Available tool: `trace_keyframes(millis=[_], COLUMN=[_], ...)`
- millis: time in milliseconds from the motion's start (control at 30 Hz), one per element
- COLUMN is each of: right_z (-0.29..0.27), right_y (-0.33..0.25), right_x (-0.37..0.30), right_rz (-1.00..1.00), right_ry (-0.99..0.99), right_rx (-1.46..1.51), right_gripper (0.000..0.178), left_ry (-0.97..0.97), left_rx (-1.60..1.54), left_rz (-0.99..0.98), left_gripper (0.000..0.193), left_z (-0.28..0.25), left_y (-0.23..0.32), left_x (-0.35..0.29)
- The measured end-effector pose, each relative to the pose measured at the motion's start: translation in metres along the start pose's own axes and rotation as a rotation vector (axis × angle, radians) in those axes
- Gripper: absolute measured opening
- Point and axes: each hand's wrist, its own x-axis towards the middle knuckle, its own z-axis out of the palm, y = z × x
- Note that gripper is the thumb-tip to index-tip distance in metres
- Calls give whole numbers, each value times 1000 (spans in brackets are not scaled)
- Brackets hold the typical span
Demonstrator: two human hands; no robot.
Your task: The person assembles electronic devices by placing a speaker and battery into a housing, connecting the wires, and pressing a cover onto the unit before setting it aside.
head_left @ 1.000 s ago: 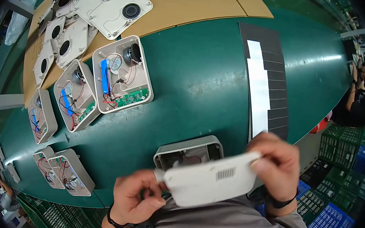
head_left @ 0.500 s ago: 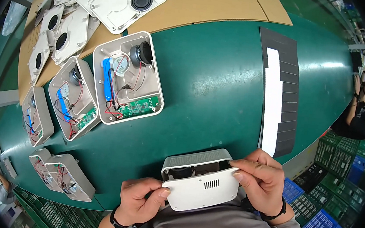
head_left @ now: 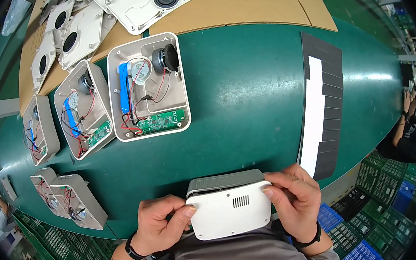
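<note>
Left hand (head_left: 161,223) and right hand (head_left: 294,201) clamped on white panel (head_left: 227,217) at nine and two o'clock; grey housing (head_left: 225,180) behind, dark gap at twelve.

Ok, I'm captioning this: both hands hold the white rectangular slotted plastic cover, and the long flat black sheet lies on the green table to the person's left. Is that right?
Wrong side: the head view shows the long flat black sheet on the green table to the person's right. The left hand and right hand do hold the white slotted plastic cover.
</note>
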Motion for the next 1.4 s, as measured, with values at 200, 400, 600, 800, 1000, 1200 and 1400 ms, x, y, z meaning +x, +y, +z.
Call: trace_keyframes(millis=[200, 400, 600, 800, 1000, 1200, 1400], right_z=[7, 15, 9, 13, 21, 0, -63], right_y=[2, 12, 12, 22, 24, 20, 52], right_x=[4, 3, -13, -31, -32, -23, -29], right_rz=[-3, 19, 12, 14, 105, 125, 197], right_ry=[8, 16, -8, -238, -282, -404, -103], right_rx=[-48, -6, -37, -236, -346, -157, 135], right_gripper=[20, 25, 22, 47, 60, 57, 44], left_ry=[111, -116, -355, -359, -371, -290, -124], left_rx=[441, 980, 1134, 1232, 1203, 1226, 824], left_rz=[116, 614, 732, 803, 860, 857, 984], left_gripper=[18, 32, 48, 48, 48, 61, 78], left_z=[6, 33, 40, 39, 42, 44, 65], left_y=[20, 38, 10, 7, -1, 2, 23], left_x=[7, 19, 6, 4, 8, 7, 30])
